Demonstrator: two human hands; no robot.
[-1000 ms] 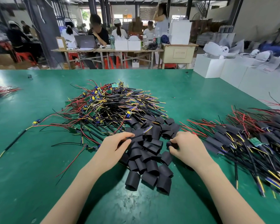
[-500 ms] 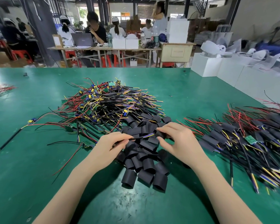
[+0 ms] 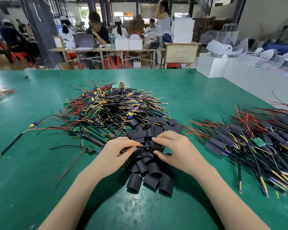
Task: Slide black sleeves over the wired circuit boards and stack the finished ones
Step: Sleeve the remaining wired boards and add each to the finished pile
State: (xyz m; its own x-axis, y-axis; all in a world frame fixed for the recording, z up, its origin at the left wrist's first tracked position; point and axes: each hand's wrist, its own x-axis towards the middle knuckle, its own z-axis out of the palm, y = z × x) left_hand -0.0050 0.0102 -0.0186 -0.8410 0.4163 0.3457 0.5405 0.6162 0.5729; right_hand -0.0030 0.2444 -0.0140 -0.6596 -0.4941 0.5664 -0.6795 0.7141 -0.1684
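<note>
Both hands (image 3: 116,151) (image 3: 171,149) now joined (cable (image 3: 142,146) sleeved).

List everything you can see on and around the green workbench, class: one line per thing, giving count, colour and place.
workbench: one, green, foreground
unsleeved boards: one heap, red, black and yellow wires, centre
loose sleeves: one pile, black, before the hands
finished stack: one pile, black sleeves with coloured wires, right
stray board: one, left of heap
white boxes: several, right of bench
people: several, far tables
left hand: pinches a black cable
right hand: grip on a black sleeve
</note>
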